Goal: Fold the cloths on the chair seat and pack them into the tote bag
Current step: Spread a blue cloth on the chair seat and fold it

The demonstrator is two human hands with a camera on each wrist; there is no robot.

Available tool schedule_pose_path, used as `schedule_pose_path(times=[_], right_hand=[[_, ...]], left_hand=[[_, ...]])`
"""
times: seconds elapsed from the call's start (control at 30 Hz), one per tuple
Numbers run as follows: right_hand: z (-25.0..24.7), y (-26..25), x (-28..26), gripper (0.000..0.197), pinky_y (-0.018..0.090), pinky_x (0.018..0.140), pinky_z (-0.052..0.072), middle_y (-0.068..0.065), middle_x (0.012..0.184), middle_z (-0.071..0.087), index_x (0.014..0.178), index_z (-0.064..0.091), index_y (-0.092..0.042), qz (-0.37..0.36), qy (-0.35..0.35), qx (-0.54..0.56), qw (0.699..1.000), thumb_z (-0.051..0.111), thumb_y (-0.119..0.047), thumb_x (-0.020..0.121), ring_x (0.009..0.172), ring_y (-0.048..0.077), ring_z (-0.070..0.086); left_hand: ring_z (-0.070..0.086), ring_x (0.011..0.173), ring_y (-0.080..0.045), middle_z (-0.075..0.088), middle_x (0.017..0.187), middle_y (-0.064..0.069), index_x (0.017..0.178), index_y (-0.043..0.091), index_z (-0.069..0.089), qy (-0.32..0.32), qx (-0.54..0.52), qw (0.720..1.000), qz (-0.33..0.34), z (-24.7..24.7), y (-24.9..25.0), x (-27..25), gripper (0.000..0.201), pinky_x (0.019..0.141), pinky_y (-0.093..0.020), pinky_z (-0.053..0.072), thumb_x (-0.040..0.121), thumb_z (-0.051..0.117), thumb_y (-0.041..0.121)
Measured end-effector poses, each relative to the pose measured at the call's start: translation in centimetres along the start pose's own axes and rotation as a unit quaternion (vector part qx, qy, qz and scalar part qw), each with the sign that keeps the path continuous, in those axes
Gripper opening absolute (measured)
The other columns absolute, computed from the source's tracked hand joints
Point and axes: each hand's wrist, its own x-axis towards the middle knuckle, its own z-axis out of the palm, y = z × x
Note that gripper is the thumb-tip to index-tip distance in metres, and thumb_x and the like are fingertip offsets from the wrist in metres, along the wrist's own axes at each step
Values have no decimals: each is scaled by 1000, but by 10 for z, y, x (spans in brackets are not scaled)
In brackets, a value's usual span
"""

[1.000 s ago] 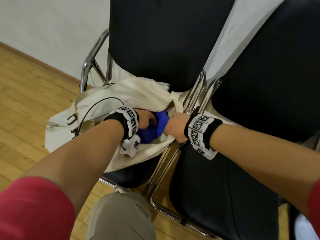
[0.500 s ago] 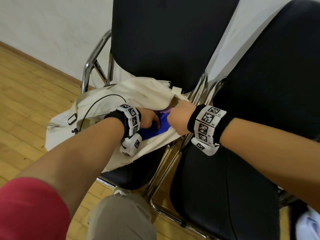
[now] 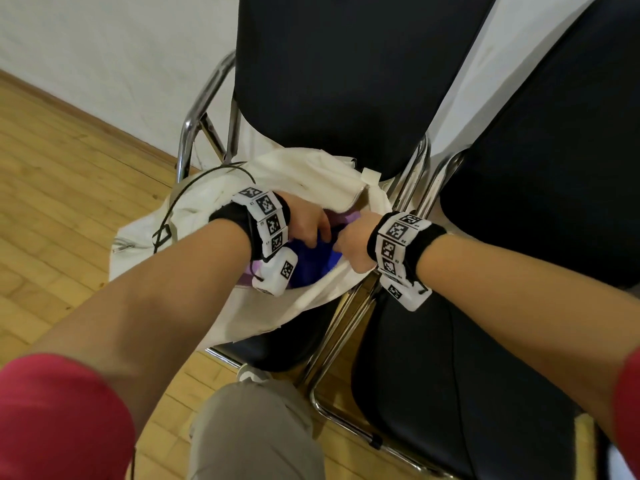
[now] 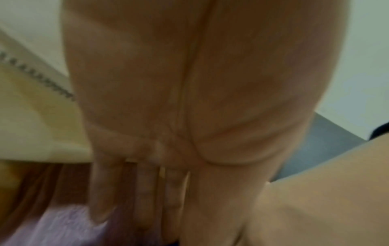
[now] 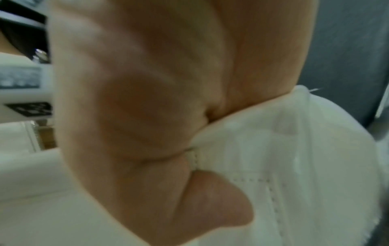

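Your left hand (image 3: 308, 223) now reaches deeper into the tote bag (image 3: 294, 174) on the chair seat (image 3: 287, 348) than a second ago, onto the blue cloth (image 3: 311, 265), which sits lower beside a lilac cloth (image 3: 346, 216); packing looks nearly done. Left wrist view: your fingers (image 4: 145, 191) lie straight, gripping nothing. Right wrist view: your right hand (image 5: 160, 133) pinches the bag's rim, keeping the mouth open.
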Motion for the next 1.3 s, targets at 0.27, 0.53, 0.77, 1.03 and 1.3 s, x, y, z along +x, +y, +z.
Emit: schedule_pose_path(times=[0.27, 0.53, 0.77, 1.03, 1.3], right_hand=[[11, 0, -3, 53, 41, 97, 48, 3, 139, 50, 142, 47, -23, -1, 17, 21, 1000, 51, -22, 88, 120, 28, 55], [25, 3, -25, 29, 38, 88, 50, -6, 111, 61, 118, 64, -28, -86, 138, -39, 986, 55, -19, 91, 102, 23, 61], [27, -1, -19, 26, 40, 98, 47, -7, 100, 63, 118, 61, -26, -39, 28, -35, 998, 50, -25, 94, 94, 19, 60], [14, 15, -31, 24, 33, 81, 43, -4, 76, 51, 76, 54, -17, 15, 74, -16, 997, 46, -22, 99, 83, 20, 53], [17, 23, -52, 16, 36, 104, 36, -7, 96, 61, 106, 65, -23, -16, 146, -55, 988, 53, -25, 95, 99, 19, 61]], left_hand=[[42, 132, -19, 43, 151, 3, 141, 28, 54, -74, 19, 997, -7, 22, 4, 6, 45, 106, -26, 33, 98, 54, 17], [40, 135, -21, 40, 153, 0, 143, 31, 50, -69, -5, 998, -2, 19, 13, 8, 48, 107, -31, 30, 97, 55, 16], [46, 124, -24, 40, 150, -5, 148, 26, 44, -87, -37, 995, 2, 22, 33, 19, 54, 91, -33, 46, 98, 52, 10], [39, 137, -25, 41, 153, -1, 150, 30, 40, -98, -46, 994, 2, 29, 34, 29, 61, 114, -43, 33, 95, 49, 3], [49, 128, -21, 54, 141, 7, 139, 38, 54, -136, -92, 986, -19, 26, 26, 34, 55, 112, -46, 38, 93, 56, 9]])
